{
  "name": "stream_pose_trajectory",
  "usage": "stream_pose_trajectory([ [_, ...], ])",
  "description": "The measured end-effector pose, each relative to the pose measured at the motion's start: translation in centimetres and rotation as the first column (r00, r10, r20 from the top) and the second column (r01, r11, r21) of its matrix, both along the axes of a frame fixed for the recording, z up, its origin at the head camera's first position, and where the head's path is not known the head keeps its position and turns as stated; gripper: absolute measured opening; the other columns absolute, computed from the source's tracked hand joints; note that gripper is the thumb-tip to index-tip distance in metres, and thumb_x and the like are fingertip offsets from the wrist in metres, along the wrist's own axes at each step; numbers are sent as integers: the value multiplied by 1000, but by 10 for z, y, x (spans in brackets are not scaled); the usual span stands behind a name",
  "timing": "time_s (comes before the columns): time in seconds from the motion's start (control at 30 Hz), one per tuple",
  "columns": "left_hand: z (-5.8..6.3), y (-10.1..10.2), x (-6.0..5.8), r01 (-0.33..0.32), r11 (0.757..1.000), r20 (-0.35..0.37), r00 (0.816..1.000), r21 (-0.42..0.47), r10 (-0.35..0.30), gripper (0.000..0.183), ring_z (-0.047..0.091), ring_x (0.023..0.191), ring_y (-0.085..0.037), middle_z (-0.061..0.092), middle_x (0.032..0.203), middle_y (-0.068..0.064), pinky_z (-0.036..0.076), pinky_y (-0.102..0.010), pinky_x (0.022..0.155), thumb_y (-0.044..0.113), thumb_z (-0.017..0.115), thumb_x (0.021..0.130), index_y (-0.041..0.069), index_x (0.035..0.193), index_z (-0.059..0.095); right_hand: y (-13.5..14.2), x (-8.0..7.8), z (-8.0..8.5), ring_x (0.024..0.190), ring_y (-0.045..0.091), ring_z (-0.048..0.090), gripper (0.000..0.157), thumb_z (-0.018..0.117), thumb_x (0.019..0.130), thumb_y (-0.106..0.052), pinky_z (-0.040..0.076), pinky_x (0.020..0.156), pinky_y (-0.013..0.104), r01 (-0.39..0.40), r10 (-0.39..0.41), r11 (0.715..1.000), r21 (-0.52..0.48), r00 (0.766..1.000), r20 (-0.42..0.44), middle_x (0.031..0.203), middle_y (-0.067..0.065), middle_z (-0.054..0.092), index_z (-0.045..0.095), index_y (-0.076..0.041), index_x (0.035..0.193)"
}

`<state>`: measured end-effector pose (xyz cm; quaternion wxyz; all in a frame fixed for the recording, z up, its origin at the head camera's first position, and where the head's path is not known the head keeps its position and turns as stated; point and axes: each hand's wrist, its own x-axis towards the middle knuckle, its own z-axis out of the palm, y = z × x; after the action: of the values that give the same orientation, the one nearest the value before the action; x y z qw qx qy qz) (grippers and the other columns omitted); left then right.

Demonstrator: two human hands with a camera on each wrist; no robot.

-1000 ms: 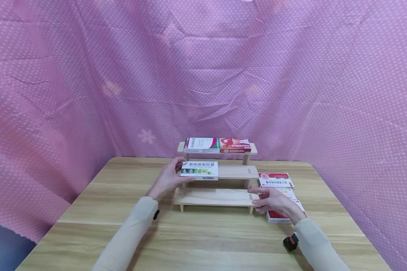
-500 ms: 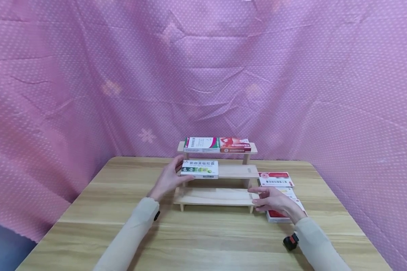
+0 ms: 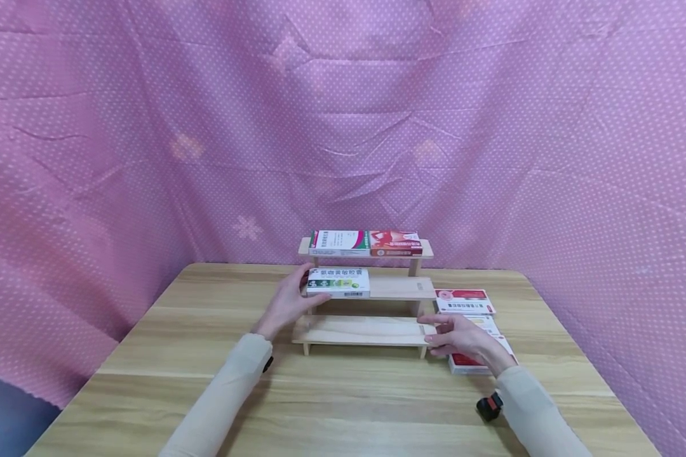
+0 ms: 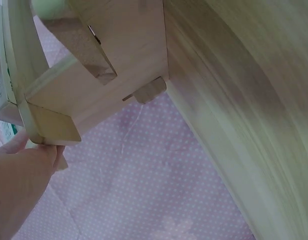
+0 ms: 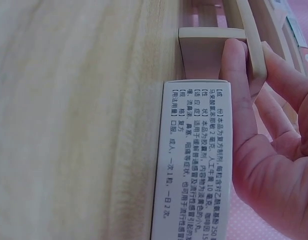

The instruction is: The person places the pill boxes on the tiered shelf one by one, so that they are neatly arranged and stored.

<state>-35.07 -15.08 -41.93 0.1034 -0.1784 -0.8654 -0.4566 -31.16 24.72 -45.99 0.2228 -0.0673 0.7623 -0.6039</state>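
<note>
A three-tier wooden display stand [image 3: 400,289] stands on the table. On the left of its middle tier lies a white and green medicine box [image 3: 338,284], its printed face up. My left hand [image 3: 288,301] holds this box by its left end, thumb at the front and fingers toward the back. In the left wrist view, the hand [image 4: 21,175] comes in beside the end of the tier board. My right hand [image 3: 460,339] pinches the right end of the lowest tier; the right wrist view shows fingers [image 5: 239,85] on both faces of that board.
Two medicine boxes, one white [image 3: 338,244] and one red [image 3: 396,244], lie side by side on the top tier. Several red and white boxes [image 3: 465,302] lie right of the stand, partly behind my right hand. A pink dotted cloth [image 3: 343,127] hangs behind the table.
The white and green box has shifted slightly right along the middle tier, with my left hand moving along with it. My right hand keeps its place on the lowest tier.
</note>
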Motion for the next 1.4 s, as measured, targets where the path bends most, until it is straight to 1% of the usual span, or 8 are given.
stream_pose_trajectory([
  [0.3, -2, -6, -3, 49, 998, 32, 998, 42, -50, 85, 55, 127, -26, 54, 138, -10, 48, -33, 107, 30, 85, 75, 13, 146, 40, -1, 1, 1, 86, 21, 67, 60, 74, 85, -9, 61, 83, 37, 5, -5, 1000, -1, 1000, 3, 101, 10, 42, 52, -6, 141],
  [0.53, -1, -11, -4, 58, 997, 52, 997, 43, -61, 88, 51, 132, -29, 51, 142, -12, 46, -35, 108, 24, 84, 76, 11, 149, 37, -1, 2, 3, 86, 21, 67, 61, 74, 85, -9, 61, 83, 37, -3, 3, 1000, -5, 1000, 4, 101, 10, 40, 51, -5, 141],
  [0.77, -1, -12, -5, 65, 997, 51, 996, 35, -67, 91, 49, 135, -27, 50, 145, -12, 45, -32, 109, 29, 84, 76, 10, 150, 35, 0, 1, 3, 86, 21, 67, 60, 74, 86, -10, 61, 83, 37, 6, -6, 1000, 5, 1000, -2, 99, 10, 41, 52, -6, 141],
  [0.93, -2, -14, -2, 68, 996, 61, 996, 56, -72, 90, 47, 136, -27, 48, 147, -12, 45, -32, 109, 28, 84, 76, 12, 150, 35, -1, 2, 2, 87, 22, 67, 60, 74, 86, -10, 61, 84, 38, -6, 6, 1000, 5, 1000, 2, 99, 10, 42, 51, -7, 142],
  [1.07, -2, -16, 1, 64, 992, 86, 994, 112, -74, 91, 44, 138, -28, 44, 150, -12, 44, -34, 110, 32, 84, 76, 14, 150, 35, -2, 2, 2, 87, 22, 66, 60, 73, 86, -12, 61, 84, 38, -10, 11, 1000, 13, 1000, -14, 101, 11, 44, 51, -7, 142],
  [1.2, -3, -21, 6, 48, 988, 104, 992, 150, -64, 90, 42, 140, -29, 41, 152, -13, 40, -39, 113, 41, 81, 77, 13, 150, 36, -1, 4, 2, 87, 21, 67, 59, 72, 88, -12, 61, 84, 39, -37, 37, 999, 11, 999, -23, 104, 12, 46, 49, -7, 143],
  [1.27, -3, -24, 8, 32, 987, 106, 993, 159, -50, 85, 42, 139, -29, 42, 152, -13, 38, -41, 115, 43, 78, 80, 13, 149, 38, 0, 6, 3, 88, 22, 67, 59, 71, 89, -12, 61, 84, 39, -48, 48, 999, 10, 998, -27, 104, 13, 48, 48, -6, 143],
  [1.4, -3, -29, 13, -10, 978, 104, 994, 209, -12, 68, 45, 136, -32, 47, 148, -14, 39, -48, 114, 37, 71, 89, 12, 146, 43, 5, 8, 6, 90, 24, 68, 58, 69, 90, -10, 61, 85, 42, -60, 60, 998, 6, 997, -46, 104, 14, 54, 47, -2, 143],
])
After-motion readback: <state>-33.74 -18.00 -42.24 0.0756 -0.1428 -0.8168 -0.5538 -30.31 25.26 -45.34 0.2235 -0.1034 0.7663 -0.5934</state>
